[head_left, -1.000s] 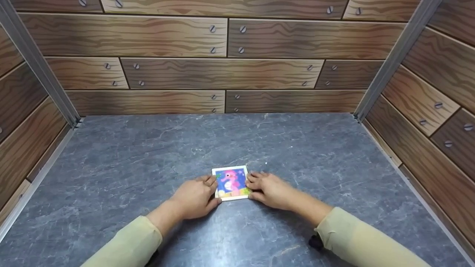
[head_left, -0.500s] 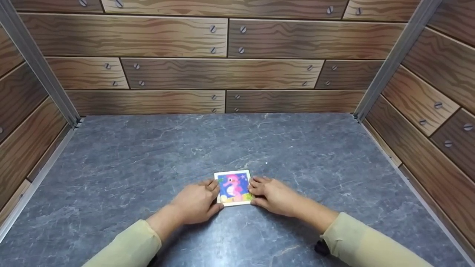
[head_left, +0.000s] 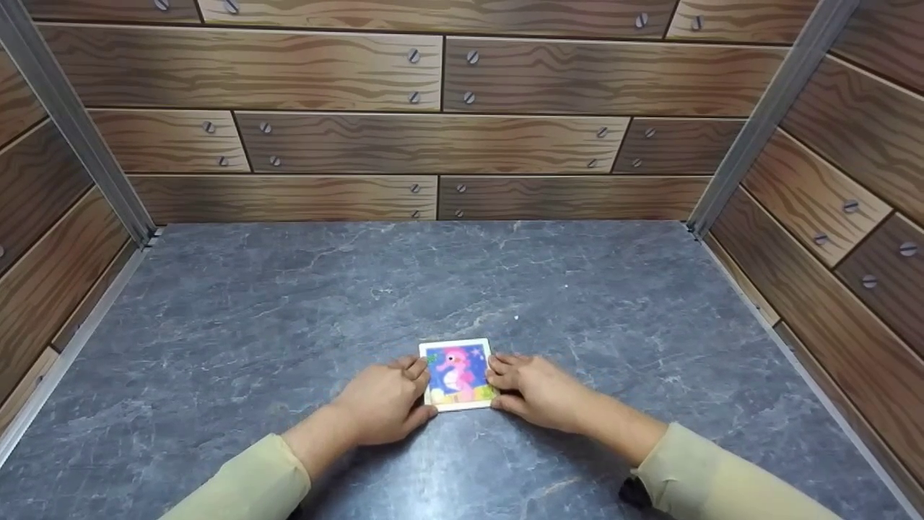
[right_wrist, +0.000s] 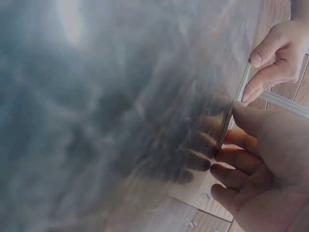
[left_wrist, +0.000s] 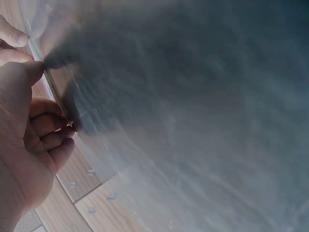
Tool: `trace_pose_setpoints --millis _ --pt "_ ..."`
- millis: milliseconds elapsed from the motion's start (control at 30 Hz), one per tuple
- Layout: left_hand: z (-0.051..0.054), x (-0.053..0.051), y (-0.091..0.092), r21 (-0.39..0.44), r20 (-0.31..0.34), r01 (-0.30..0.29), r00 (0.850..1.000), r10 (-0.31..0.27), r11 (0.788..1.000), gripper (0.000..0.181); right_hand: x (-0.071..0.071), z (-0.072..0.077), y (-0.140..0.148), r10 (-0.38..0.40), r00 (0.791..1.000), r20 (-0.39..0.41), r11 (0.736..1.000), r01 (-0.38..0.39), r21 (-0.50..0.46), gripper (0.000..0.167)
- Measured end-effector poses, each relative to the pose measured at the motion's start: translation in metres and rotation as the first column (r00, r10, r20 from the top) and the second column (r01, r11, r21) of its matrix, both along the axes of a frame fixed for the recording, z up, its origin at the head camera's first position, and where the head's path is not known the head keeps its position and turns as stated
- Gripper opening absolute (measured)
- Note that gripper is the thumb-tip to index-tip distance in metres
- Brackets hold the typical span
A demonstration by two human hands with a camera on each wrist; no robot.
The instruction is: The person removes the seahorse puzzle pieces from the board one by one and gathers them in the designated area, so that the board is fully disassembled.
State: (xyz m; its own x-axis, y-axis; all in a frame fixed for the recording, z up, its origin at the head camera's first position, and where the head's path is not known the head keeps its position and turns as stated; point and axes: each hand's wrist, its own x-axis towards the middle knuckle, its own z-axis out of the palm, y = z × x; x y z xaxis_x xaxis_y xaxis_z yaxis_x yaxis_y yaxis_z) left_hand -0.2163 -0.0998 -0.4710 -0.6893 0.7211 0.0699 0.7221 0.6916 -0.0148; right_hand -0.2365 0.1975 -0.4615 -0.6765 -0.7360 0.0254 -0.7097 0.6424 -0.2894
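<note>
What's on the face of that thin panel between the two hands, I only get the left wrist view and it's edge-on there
Observer: The panel shows a pink seahorse on blue, going by the head view.
Operator: Which way does it look?
Observer: Its snout points toward the left hand.
Operator: And what clothing shows?
Observer: The left sleeve and the right sleeve are both pale yellowish-green.

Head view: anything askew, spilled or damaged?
Only minor: tiny white specks show on the grey marbled tabletop beyond the square, white-framed pink seahorse picture; too small to identify. The picture sits slightly rotated, no damage visible.
</note>
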Motion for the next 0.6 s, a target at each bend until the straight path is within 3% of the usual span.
trace_pose_setpoints --millis 400,600 --pt "0.002 0.006 0.007 0.016 -0.029 0.023 0.999 -0.023 1.0 0.056 0.009 0.001 0.006 0.005 1.0 -0.029 1.0 -0.006 -0.017 0.043" --pt "0.001 0.007 0.006 0.046 0.0 0.032 1.0 -0.032 0.998 0.048 0.012 -0.001 0.005 0.004 0.999 -0.041 0.999 -0.005 -0.033 0.043"
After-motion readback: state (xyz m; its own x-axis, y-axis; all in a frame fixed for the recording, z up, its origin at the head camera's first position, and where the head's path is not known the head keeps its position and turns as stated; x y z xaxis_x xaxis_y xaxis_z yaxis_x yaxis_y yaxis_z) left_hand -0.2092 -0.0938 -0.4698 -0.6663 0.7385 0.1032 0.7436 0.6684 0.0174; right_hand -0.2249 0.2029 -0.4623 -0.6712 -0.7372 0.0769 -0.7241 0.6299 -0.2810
